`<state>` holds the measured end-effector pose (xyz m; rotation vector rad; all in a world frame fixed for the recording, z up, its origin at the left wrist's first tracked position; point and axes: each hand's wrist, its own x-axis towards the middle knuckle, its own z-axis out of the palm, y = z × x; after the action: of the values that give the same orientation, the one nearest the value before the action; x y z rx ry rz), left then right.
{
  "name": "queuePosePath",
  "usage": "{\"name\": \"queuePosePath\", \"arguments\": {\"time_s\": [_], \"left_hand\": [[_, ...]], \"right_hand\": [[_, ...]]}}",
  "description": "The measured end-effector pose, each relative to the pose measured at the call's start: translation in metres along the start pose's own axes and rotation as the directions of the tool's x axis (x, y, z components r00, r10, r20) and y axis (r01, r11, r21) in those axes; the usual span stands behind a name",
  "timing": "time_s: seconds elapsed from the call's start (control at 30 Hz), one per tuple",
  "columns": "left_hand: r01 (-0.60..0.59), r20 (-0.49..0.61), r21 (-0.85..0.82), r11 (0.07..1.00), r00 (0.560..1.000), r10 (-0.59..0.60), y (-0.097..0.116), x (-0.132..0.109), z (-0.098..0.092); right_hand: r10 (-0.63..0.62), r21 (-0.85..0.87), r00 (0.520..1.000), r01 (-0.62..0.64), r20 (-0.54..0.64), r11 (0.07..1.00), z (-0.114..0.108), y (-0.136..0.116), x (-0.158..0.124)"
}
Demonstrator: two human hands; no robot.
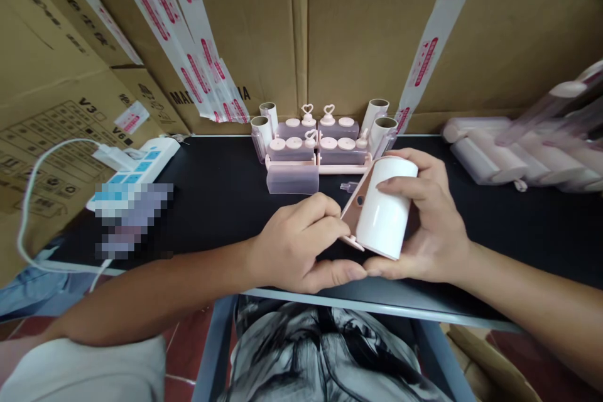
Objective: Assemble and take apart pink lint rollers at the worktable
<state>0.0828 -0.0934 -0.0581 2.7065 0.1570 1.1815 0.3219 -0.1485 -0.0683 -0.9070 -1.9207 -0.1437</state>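
White roll (384,213) sat tilted above the near edge of the black table (211,188), wrapped by the right hand (426,232), thumb under and fingers closed over its top. At nine o'clock from it, the left hand (296,245) pinched the pink frame (354,210) that lay against the roll's side.

The pinch looked thin, so I judged the frame could twist or pop free under sideways force. With both held out past the table's lip, a slip could have sent either to the floor.

At twelve o'clock lay a small clear piece (348,186), easy to knock away, and at eleven a clear cover (292,179). Beyond them stood the pink parts (315,144) and paper tubes (379,122), which a careless reach might have toppled. Farther off, a power strip (141,166) lay at ten o'clock and stacked rollers (490,157) at two.
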Motion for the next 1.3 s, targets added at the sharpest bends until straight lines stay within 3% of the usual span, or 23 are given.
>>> {"name": "queuePosePath", "arguments": {"time_s": [0.23, 0.37, 0.57, 0.73, 0.9, 1.13, 1.3], "left_hand": [[0.065, -0.073, -0.036, 0.997, 0.995, -0.067, -0.005, -0.001, 0.004], [0.097, -0.060, -0.002, 0.995, 0.994, -0.097, -0.004, -0.001, 0.003], [0.045, -0.096, 0.059, 0.997, 0.995, -0.040, -0.003, -0.002, 0.000], [-0.003, -0.080, 0.147, 0.989, 0.997, 0.015, 0.003, -0.002, -0.002], [0.014, -0.065, 0.118, 0.993, 0.998, -0.006, 0.011, 0.001, -0.005], [-0.005, -0.073, 0.109, 0.994, 0.997, 0.013, 0.015, -0.003, -0.005], [-0.090, -0.020, 0.089, 0.992, 0.996, 0.092, 0.007, -0.004, -0.005]], "right_hand": [[0.017, -0.042, 0.999, -0.014, 0.049, 0.999, 0.005, 0.003, -0.006], [0.021, -0.052, 0.996, -0.017, 0.088, 0.999, 0.008, 0.003, -0.006], [-0.041, -0.048, 0.989, 0.049, 0.143, 0.998, 0.002, -0.005, -0.001], [-0.063, -0.033, 0.991, 0.067, 0.117, 0.997, -0.002, -0.015, -0.002], [-0.022, -0.004, 0.994, 0.023, 0.103, 1.000, 0.000, -0.018, -0.006], [-0.068, 0.028, 0.995, 0.066, 0.077, 0.997, 0.000, -0.016, -0.007], [-0.099, -0.006, 0.989, 0.100, 0.109, 0.995, -0.003, -0.015, -0.004]]}}
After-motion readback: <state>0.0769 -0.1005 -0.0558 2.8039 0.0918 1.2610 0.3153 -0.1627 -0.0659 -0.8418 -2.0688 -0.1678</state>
